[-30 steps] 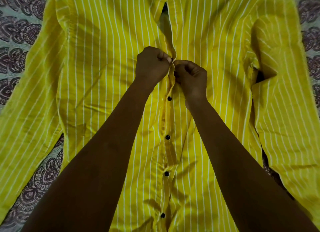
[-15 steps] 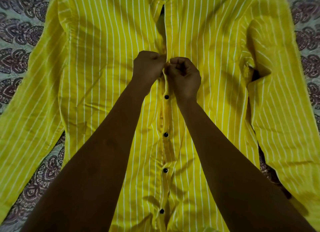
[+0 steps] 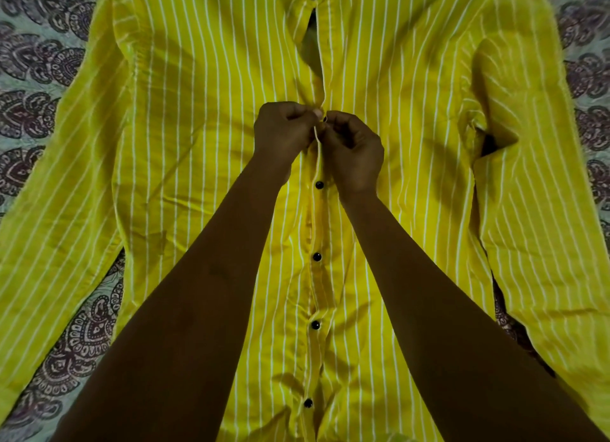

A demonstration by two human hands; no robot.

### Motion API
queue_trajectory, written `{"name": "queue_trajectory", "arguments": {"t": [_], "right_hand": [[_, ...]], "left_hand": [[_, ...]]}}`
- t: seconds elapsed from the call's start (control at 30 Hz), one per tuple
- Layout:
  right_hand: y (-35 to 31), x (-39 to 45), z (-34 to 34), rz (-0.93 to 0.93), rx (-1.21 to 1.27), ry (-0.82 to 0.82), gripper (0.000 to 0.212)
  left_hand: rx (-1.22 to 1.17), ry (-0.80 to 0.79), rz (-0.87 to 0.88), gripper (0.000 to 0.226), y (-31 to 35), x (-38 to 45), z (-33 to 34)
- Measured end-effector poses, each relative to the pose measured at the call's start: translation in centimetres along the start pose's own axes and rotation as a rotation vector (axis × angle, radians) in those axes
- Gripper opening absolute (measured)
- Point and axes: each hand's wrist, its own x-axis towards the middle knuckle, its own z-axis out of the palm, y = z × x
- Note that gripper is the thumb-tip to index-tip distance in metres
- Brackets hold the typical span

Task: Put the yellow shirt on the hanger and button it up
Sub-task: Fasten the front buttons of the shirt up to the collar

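Head view showed our left hand (image 3: pixel 284 128) and right hand (image 3: pixel 355 151) pinching the yellow shirt (image 3: pixel 198 144) placket around a black button (image 3: pixel 325 119), which we judged could slip back out.

A patterned bedsheet (image 3: pixel 39 78), pale with dark paisley motifs, shows along the frame's left and right edges.

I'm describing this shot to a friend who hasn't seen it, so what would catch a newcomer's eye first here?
First, the yellow shirt with thin white stripes, spread flat and filling nearly the whole view over a paisley bedsheet. Next, the left hand and right hand pinching the placket mid-chest around a black button, with a gap open above them. Below the hands, a row of fastened black buttons runs down the centre.
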Motion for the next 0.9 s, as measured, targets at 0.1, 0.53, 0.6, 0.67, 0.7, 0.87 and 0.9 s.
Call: {"name": "queue_trajectory", "arguments": {"t": [0.1,0.53,0.6,0.67,0.7,0.87,0.9], "right_hand": [[0.1,0.2,-0.2,0.023,0.024,-0.024,0.02],[-0.1,0.3,-0.6,0.054,0.188,-0.084,0.023],[-0.3,0.4,-0.6,0.067,0.203,-0.066,0.02],[-0.4,0.5,-0.5,0.098,0.199,-0.035,0.019],[-0.4,0.5,-0.3,0.115,0.185,-0.01,0.019],[-0.5,-0.8,0.9,0.003,-0.022,0.128,0.012],[-0.4,-1.0,1.1,-0.036,-0.046,0.138,0.012]], "left_hand": [[0.048,0.007,-0.009,0.018,0.0,0.4,0.3],[0.217,-0.13,-0.157,0.013,2.0,1.9,0.3],[0.214,-0.115,-0.142,0.015,1.9,1.6,0.4],[0.21,-0.091,-0.125,0.025,1.7,1.4,0.5],[0.223,-0.078,-0.106,0.027,1.4,1.4,0.6],[0.092,0.011,-0.067,0.035,0.5,0.4,0.6],[0.077,0.015,-0.064,0.034,0.3,0.3,0.7]]}}
